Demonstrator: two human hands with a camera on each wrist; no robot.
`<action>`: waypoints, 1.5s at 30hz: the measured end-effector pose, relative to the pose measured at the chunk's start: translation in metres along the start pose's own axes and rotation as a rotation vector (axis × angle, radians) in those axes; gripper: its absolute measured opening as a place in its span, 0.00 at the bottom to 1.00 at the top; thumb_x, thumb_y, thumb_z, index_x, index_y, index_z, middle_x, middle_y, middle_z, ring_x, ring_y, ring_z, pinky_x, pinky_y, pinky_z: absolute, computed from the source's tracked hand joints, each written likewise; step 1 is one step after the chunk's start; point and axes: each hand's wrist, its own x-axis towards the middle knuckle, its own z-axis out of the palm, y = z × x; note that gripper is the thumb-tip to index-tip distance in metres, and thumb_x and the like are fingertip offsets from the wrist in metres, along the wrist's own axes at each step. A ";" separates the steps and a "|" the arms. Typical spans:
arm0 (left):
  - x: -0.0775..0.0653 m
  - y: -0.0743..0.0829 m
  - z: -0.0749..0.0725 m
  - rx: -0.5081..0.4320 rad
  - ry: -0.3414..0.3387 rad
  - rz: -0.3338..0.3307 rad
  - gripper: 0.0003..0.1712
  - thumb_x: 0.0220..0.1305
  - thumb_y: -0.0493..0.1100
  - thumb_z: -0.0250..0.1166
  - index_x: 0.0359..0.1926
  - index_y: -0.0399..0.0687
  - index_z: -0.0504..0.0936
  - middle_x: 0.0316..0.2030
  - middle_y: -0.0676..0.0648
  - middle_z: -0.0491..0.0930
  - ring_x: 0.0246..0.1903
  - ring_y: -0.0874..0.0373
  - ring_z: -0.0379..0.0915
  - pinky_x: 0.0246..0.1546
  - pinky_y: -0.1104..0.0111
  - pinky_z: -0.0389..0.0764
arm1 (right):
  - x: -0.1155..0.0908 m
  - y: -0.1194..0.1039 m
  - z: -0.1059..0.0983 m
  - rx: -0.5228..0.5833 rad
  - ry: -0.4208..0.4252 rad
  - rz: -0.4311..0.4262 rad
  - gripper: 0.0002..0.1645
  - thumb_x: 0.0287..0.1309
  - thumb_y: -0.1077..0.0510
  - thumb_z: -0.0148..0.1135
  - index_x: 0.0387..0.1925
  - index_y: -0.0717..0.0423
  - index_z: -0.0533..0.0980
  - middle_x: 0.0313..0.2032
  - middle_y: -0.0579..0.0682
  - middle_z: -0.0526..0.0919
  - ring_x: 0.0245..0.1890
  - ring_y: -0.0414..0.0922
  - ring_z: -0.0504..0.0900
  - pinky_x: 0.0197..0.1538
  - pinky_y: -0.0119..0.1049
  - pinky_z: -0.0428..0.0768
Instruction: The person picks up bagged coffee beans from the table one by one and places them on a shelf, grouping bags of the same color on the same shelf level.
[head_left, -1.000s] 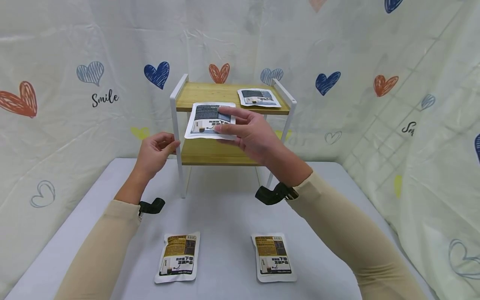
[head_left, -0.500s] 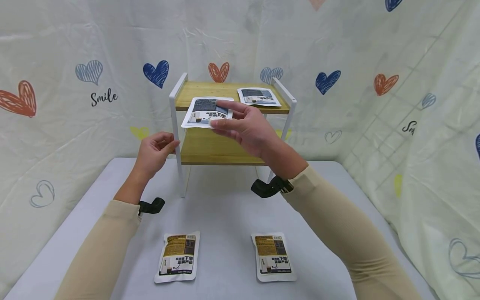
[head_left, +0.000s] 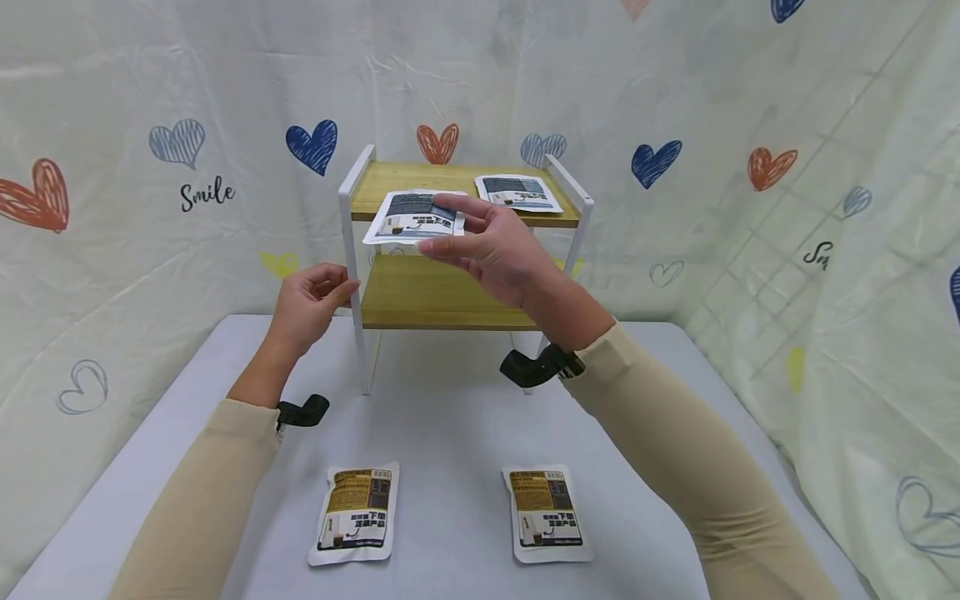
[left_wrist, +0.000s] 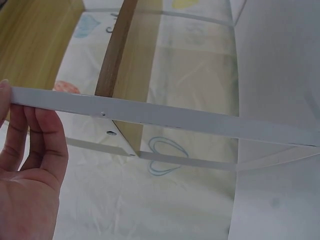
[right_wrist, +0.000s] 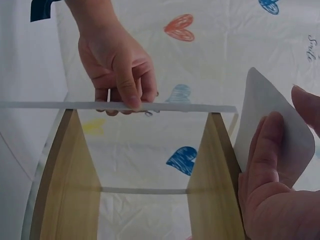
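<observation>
A white pouch with a blue-and-white label (head_left: 408, 223) lies at the front left of the two-tier rack's wooden top shelf (head_left: 416, 177), partly over its front edge. My right hand (head_left: 506, 258) holds its right side. In the right wrist view, the pouch's plain white back (right_wrist: 265, 110) has fingers against it, with the thumb at the other side. My left hand (head_left: 311, 304) pinches the rack's white front left leg (head_left: 351, 250) between thumb and fingers; the left wrist view shows the leg (left_wrist: 170, 115) close up. A similar blue-labelled pouch (head_left: 517, 193) lies at the top shelf's right.
Two white pouches with brown-and-white labels lie on the white table (head_left: 442, 442) in front: a left pouch (head_left: 356, 515) and a right pouch (head_left: 547, 515). The rack's lower wooden shelf (head_left: 435, 292) is below my right hand. A heart-patterned curtain (head_left: 480, 75) hangs behind.
My right hand has raised the pouch from in front of the top shelf and moved it slightly left, to the shelf's level, tilting it flatter. The left hand stays on the leg.
</observation>
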 end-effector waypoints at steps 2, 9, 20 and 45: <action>0.000 0.000 0.000 0.001 0.000 0.000 0.23 0.69 0.55 0.67 0.53 0.43 0.85 0.43 0.52 0.83 0.42 0.64 0.83 0.44 0.79 0.84 | 0.001 -0.001 0.000 -0.011 0.003 0.001 0.38 0.57 0.74 0.69 0.68 0.51 0.75 0.63 0.55 0.78 0.55 0.52 0.84 0.58 0.37 0.85; 0.000 0.000 0.000 0.003 0.002 0.005 0.22 0.70 0.55 0.67 0.53 0.42 0.85 0.43 0.52 0.83 0.42 0.64 0.83 0.44 0.79 0.84 | 0.003 -0.002 0.001 -0.056 0.038 -0.017 0.38 0.56 0.71 0.72 0.68 0.51 0.75 0.61 0.56 0.80 0.54 0.52 0.85 0.65 0.42 0.81; -0.001 -0.001 0.000 -0.012 0.002 0.004 0.22 0.69 0.54 0.67 0.52 0.42 0.85 0.41 0.54 0.82 0.41 0.64 0.83 0.44 0.79 0.84 | 0.010 0.001 -0.004 -0.231 0.090 -0.093 0.34 0.55 0.62 0.77 0.64 0.52 0.79 0.52 0.57 0.86 0.45 0.52 0.90 0.52 0.37 0.87; -0.001 -0.002 0.000 -0.041 -0.007 0.021 0.22 0.70 0.50 0.68 0.51 0.36 0.84 0.38 0.56 0.81 0.40 0.59 0.83 0.43 0.79 0.85 | 0.022 0.005 0.004 -0.468 0.220 -0.249 0.26 0.52 0.53 0.80 0.53 0.57 0.85 0.41 0.56 0.90 0.32 0.49 0.92 0.42 0.36 0.89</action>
